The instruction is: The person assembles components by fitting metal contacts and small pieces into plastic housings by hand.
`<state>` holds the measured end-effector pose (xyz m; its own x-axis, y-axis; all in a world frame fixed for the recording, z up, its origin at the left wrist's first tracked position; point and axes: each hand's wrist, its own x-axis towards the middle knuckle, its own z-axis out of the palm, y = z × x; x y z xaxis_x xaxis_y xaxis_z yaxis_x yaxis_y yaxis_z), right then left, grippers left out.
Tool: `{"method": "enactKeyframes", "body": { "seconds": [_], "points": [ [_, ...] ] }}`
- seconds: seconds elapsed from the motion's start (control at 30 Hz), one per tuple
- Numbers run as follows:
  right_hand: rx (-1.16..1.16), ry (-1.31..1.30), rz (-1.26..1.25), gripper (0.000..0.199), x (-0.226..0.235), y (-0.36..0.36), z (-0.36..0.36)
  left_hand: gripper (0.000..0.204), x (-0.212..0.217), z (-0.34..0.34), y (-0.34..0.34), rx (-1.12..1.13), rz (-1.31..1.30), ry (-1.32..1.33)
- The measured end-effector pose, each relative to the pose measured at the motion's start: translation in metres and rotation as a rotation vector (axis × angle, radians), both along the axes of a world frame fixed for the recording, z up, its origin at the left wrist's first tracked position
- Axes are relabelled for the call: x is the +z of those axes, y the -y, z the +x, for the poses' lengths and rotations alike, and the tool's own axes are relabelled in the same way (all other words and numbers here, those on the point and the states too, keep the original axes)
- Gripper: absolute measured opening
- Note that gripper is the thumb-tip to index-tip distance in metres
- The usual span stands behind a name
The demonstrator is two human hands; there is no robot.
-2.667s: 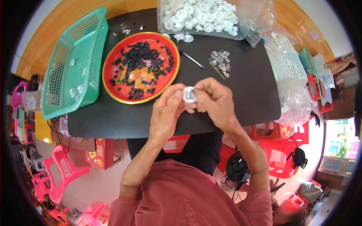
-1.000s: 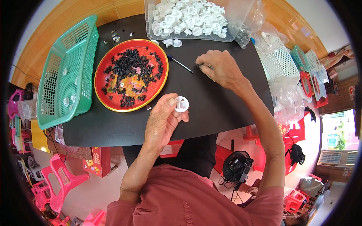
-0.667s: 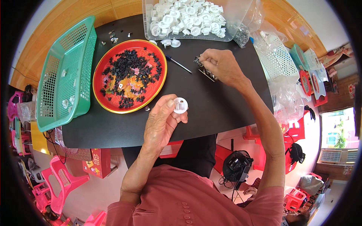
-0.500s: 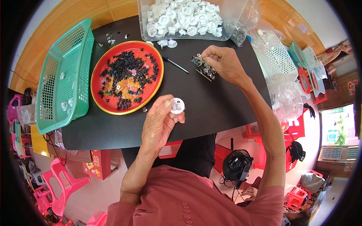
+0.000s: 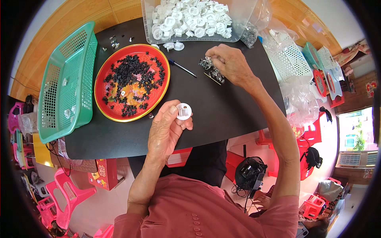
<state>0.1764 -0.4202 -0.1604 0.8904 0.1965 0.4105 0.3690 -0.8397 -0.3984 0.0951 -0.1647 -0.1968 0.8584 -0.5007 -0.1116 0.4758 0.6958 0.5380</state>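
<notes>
Hands apart, both over the dark bench [image 5: 210, 133]. Left hand [image 5: 162, 129], near the bench's front edge, clamped a white round plastic part [image 5: 183, 112] between thumb and fingers; its disc face was turned up, with a small dark hole near the top and a squarish recess below. Right hand [image 5: 231, 65] reached farther out, fingers bent and pointing left, at a small heap of shiny metal pieces [image 5: 216, 75]; fingertips partly hidden, so whether they gripped a piece could not be told. A thin brass-coloured rod [image 5: 212, 78] lay slantwise just beside the heap. Left of it, a pen [image 5: 183, 68], dark at one end, pointed toward the heap. Round red tray [image 5: 152, 97] with yellow rim and flower pattern lay beyond the left hand, strewn with small black pieces [image 5: 129, 70]; one small shiny piece [image 5: 151, 116] lay just outside its near rim. Green perforated basket [image 5: 85, 113] stood left of the tray, with a few white parts inside. At the far side, a clear plastic bin [image 5: 244, 23] held a mound of white plastic parts [image 5: 192, 18]; two similar white pieces [image 5: 174, 46] lay just in front. A clear bag of small grey pieces [image 5: 249, 35] was at the bin's right.
</notes>
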Motion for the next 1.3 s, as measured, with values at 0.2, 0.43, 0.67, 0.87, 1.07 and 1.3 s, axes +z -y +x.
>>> {"method": "enactKeyframes", "body": {
  "seconds": [0.2, 0.43, 0.67, 0.87, 1.07, 1.3],
  "points": [
    [0.095, 0.062, -0.16, 0.014, -0.004, -0.003, 0.025, 0.027, 0.002, 0.001, 0.003, -0.002, -0.005, -0.008],
    [0.038, -0.163, -0.121, 0.012, 0.004, -0.017, 0.028, 0.028, 0.002, 0.0, 0.001, -0.006, 0.023, -0.005],
    [0.044, -0.157, -0.096, 0.014, 0.007, -0.015, 0.027, 0.03, 0.003, 0.0, 0.003, 0.008, 0.079, 0.003],
    [0.071, -0.108, -0.253, 0.015, 0.002, -0.024, 0.036, 0.03, 0.003, 0.0, 0.003, 0.021, 0.079, -0.005],
    [0.031, -0.139, -0.26, 0.012, 0.001, -0.026, 0.039, 0.03, 0.005, 0.0, 0.003, 0.016, 0.078, -0.001],
    [0.062, -0.119, -0.212, 0.013, 0.002, -0.028, 0.037, 0.026, 0.005, 0.0, 0.002, -0.011, 0.013, -0.004]
  ]
}}
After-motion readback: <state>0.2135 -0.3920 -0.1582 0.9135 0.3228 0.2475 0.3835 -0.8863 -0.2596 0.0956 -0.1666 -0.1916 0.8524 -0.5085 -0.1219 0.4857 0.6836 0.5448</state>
